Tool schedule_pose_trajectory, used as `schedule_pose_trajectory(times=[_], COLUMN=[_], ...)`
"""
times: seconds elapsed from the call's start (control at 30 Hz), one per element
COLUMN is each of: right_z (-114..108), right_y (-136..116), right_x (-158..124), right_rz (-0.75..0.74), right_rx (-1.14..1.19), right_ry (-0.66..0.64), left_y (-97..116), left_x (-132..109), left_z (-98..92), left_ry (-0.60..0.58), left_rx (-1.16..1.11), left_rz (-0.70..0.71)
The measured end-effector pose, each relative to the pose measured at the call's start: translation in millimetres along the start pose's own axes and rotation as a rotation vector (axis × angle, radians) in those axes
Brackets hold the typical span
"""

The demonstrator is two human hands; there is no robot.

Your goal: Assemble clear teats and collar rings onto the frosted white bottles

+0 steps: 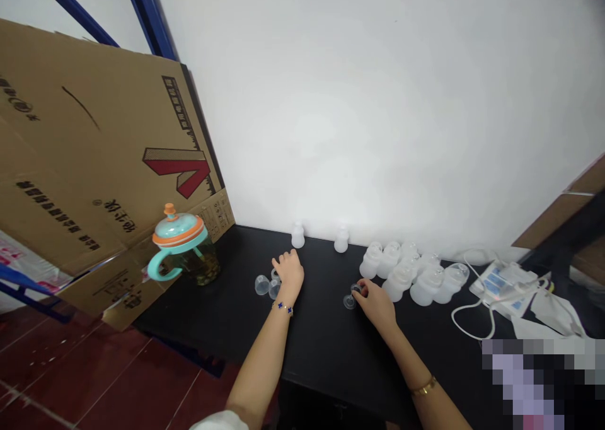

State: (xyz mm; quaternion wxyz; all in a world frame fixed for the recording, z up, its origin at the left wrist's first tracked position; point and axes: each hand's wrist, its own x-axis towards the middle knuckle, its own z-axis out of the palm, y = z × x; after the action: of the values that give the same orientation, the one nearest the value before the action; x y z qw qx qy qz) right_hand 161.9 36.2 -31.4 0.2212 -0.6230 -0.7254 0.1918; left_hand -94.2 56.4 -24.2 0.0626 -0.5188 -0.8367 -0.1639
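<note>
My left hand is over the left part of the black table, its fingers apart and slightly bent, with no held thing visible. Beside it lie clear dome-shaped caps, and a pale ring-like piece is partly hidden by the hand. My right hand pinches a small clear round piece between thumb and fingers. Just below those fingertips is another clear disc-like piece; whether the two are joined I cannot tell. Several frosted baby bottles with clear tops stand right of this hand.
Two small white bottles stand apart near the wall. A teal-lidded pitcher with dark contents is at the left, before a large cardboard box. White cables and a white packet lie at the right of the black table.
</note>
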Motion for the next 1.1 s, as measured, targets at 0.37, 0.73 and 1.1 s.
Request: schedule_pose_trajectory(times=[0.37,0.73,1.1], right_z=[4,-5,-2], right_y=[-2,-18,-19], right_x=[1,-10,-10], right_rz=[-0.148,-0.112,-0.214], right_rx=[0.235,0.513,0.657], right_ry=[0.107,-0.134,-0.069], left_y=[14,33,42], left_x=[-4,-16,-25], left_z=[-10.0,-8.9,-7.5], left_ry=[0.079,-0.015,-0.069], left_rx=[-0.301,-0.786,-0.813], left_rz=[0.134,0.255,0.296])
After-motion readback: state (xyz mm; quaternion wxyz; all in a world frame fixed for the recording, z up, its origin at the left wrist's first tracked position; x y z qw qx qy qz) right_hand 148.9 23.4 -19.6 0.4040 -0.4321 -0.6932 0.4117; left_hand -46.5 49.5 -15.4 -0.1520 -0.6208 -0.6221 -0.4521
